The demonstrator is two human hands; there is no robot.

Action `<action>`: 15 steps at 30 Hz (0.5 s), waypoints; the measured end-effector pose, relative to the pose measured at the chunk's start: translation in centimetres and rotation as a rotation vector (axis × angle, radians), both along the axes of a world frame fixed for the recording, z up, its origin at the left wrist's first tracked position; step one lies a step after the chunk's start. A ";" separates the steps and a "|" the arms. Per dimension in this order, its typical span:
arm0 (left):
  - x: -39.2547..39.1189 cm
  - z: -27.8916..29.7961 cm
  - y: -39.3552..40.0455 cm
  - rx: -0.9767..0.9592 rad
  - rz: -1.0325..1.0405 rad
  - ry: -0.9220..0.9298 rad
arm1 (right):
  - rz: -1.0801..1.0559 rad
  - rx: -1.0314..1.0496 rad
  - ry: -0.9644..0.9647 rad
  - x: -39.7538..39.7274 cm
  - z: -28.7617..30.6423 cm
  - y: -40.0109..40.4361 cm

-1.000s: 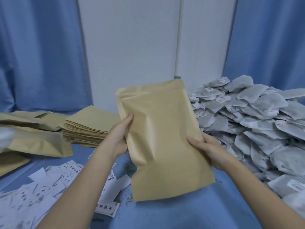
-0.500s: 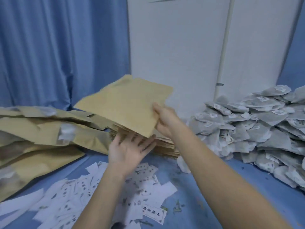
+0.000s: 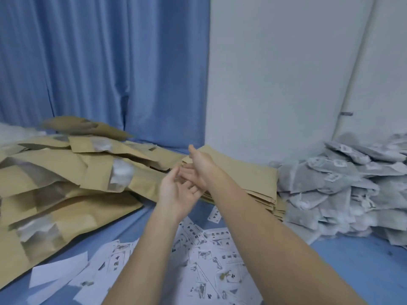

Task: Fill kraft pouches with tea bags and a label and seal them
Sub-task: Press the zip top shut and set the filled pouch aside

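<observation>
Now both hands, left (image 3: 176,190) and right (image 3: 201,166), hang open, holding nothing.

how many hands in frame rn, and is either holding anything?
2. Left hand centre frame, open, empty. Right hand just above it, open, over the flat pouch stack. Their fingers overlap, so part of each is hidden.

Beyond the hands a blue curtain (image 3: 99,69) hangs in folds to their left; a plain white wall (image 3: 275,69) stands behind and right, a thin pipe (image 3: 354,69) running up it.
</observation>
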State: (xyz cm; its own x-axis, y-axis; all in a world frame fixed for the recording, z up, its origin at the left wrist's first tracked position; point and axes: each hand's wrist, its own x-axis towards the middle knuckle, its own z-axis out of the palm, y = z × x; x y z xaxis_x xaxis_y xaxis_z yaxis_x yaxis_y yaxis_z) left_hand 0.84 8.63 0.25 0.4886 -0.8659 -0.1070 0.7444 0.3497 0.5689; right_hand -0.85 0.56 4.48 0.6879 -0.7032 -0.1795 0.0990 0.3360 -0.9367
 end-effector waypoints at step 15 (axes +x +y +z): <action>0.7 -5.9 -8.9 0.221 -0.019 -0.009 | -0.100 -1.323 1.133 -5.3 -11.4 -13.8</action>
State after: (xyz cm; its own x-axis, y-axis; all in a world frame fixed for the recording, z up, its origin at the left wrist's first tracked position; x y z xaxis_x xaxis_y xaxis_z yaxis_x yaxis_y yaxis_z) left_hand 1.53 -0.30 -5.67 0.4747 -0.8307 -0.2908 0.7438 0.2020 0.6371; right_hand -6.13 -13.23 -6.89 0.5877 -0.7885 0.1813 -0.7721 -0.6135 -0.1655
